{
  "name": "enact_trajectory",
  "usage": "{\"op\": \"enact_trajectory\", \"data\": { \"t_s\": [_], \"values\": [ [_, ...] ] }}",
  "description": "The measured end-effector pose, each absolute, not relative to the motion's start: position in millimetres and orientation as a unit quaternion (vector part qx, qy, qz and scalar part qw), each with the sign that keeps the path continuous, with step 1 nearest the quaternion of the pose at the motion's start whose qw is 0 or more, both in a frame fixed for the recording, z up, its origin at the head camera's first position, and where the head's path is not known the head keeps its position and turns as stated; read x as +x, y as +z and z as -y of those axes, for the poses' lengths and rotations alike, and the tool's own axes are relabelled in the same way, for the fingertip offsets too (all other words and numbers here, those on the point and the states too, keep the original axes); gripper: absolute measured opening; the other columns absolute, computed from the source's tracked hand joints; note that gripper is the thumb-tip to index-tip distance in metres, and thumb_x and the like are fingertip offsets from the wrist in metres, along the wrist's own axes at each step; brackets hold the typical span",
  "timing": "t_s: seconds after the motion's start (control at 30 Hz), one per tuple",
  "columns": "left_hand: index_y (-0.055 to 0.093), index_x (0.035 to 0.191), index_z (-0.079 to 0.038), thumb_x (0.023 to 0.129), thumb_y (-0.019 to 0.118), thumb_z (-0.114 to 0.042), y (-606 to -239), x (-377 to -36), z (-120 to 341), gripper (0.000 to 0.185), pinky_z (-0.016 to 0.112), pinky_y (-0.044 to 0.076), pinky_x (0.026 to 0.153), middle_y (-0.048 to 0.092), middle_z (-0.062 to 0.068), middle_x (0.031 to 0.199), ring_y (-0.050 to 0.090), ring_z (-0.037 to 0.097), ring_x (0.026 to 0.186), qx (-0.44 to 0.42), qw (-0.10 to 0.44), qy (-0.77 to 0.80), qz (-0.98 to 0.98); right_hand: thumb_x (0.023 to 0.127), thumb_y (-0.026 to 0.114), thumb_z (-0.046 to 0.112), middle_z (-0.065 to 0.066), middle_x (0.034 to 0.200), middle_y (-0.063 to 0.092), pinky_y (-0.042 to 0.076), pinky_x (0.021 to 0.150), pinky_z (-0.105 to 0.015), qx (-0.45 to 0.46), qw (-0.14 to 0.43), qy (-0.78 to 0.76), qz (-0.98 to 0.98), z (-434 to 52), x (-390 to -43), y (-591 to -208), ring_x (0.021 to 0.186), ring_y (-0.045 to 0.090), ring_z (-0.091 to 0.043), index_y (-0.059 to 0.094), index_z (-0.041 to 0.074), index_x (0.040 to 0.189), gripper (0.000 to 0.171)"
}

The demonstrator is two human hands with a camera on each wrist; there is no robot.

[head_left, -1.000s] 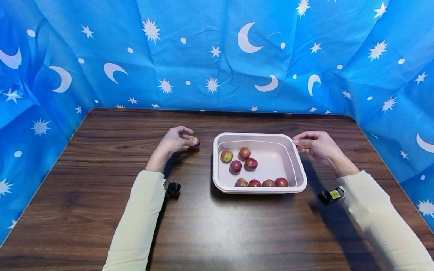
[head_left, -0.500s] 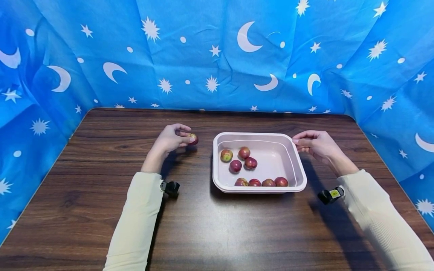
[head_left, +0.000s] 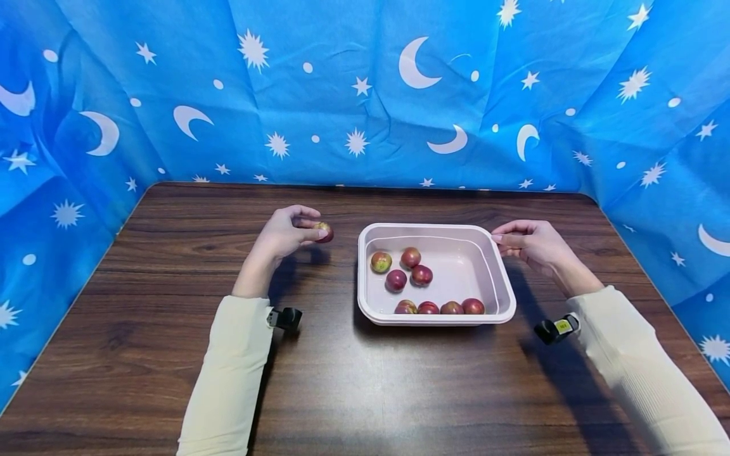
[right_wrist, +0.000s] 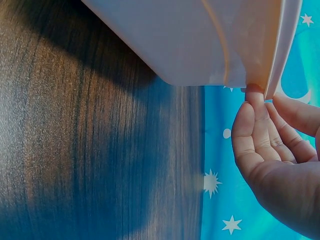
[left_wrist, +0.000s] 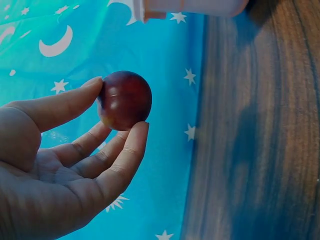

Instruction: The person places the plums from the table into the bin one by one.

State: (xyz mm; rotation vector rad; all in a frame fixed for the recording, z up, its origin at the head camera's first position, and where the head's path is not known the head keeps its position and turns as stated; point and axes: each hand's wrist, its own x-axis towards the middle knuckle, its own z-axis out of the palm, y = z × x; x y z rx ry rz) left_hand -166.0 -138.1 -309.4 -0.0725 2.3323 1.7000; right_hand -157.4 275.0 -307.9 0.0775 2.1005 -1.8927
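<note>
Between thumb and fingertips, my left hand (head_left: pixel 285 234) pinches a dark red plum (left_wrist: pixel 125 100) with a yellowish-green patch. In the head view that plum (head_left: pixel 324 232) is left of a pale plastic container (head_left: pixel 436 318), apart from it and a little above the table. My right hand (head_left: pixel 533 244) pinches the container's rim at its far right corner; the right wrist view shows thumb and fingers on either side of the rim (right_wrist: pixel 280 55). Several plums lie inside the container: a loose group with a plum (head_left: pixel 421 275) on the left, and a row with another plum (head_left: pixel 473 306) along the near wall.
The container stands on a dark wood-grain table (head_left: pixel 319 380). A blue cloth (head_left: pixel 342 95) with white moons and stars hangs behind the table and along both sides. Each wrist carries a small black camera, such as the left camera (head_left: pixel 286 318).
My left hand has lifted the plum slightly and drawn it a little to the left. The right hand, the container and the plums inside look the same.
</note>
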Motion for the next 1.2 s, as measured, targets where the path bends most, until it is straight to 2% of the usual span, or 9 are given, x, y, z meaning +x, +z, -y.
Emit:
{"op": "enact_trajectory", "data": {
  "t_s": [0.17, 0.33, 0.47, 1.03, 1.2],
  "values": [
    [0.047, 0.123, 0.004, 0.085, 0.063, -0.004, -303.5, -163.9, 137.1, 0.042, 0.044, 0.045, 0.088, 0.053, 0.021, 0.113, 0.055, 0.027, 0.097, -0.019, 0.119, 0.584, -0.803, 0.085, 0.063, 0.003, -0.003, 0.078, 0.066, 0.053, 0.064, -0.024, 0.026, 0.155, -0.659, -0.735, -275.3, -157.6, -308.2, 0.067, 0.062, -0.015, 0.069, 0.009, 0.085, 0.009],
    [0.049, 0.122, 0.001, 0.085, 0.064, -0.006, -299.3, -162.0, 136.6, 0.04, 0.033, 0.05, 0.078, 0.055, 0.019, 0.113, 0.056, 0.026, 0.095, -0.013, 0.109, 0.571, -0.814, 0.086, 0.062, 0.003, -0.001, 0.08, 0.066, 0.053, 0.067, -0.025, 0.027, 0.156, -0.65, -0.744, -276.3, -157.8, -308.1, 0.069, 0.063, -0.015, 0.069, 0.008, 0.086, 0.009],
    [0.05, 0.121, -0.002, 0.085, 0.065, -0.008, -296.6, -160.5, 137.5, 0.04, 0.026, 0.049, 0.072, 0.056, 0.017, 0.113, 0.056, 0.025, 0.095, -0.016, 0.105, 0.559, -0.822, 0.086, 0.062, 0.004, -0.001, 0.08, 0.066, 0.053, 0.068, -0.026, 0.03, 0.156, -0.644, -0.748, -276.6, -158.1, -308.0, 0.069, 0.063, -0.014, 0.068, 0.008, 0.087, 0.008],
    [0.052, 0.12, -0.001, 0.085, 0.066, -0.011, -279.6, -152.1, 138.9, 0.039, 0.03, 0.048, 0.074, 0.057, 0.018, 0.112, 0.056, 0.027, 0.096, -0.007, 0.078, 0.537, -0.84, 0.086, 0.062, 0.005, 0.0, 0.079, 0.066, 0.053, 0.067, -0.026, 0.027, 0.155, -0.642, -0.75, -276.6, -158.0, -308.4, 0.068, 0.062, -0.014, 0.069, 0.01, 0.085, 0.009],
    [0.052, 0.12, 0.0, 0.085, 0.066, -0.013, -273.1, -149.9, 138.5, 0.04, 0.037, 0.047, 0.08, 0.057, 0.019, 0.112, 0.055, 0.028, 0.098, 0.003, 0.067, 0.527, -0.847, 0.086, 0.062, 0.006, 0.0, 0.079, 0.066, 0.053, 0.068, -0.026, 0.03, 0.156, -0.64, -0.752, -276.8, -157.8, -307.7, 0.068, 0.062, -0.014, 0.069, 0.01, 0.085, 0.008]
  ]
}}
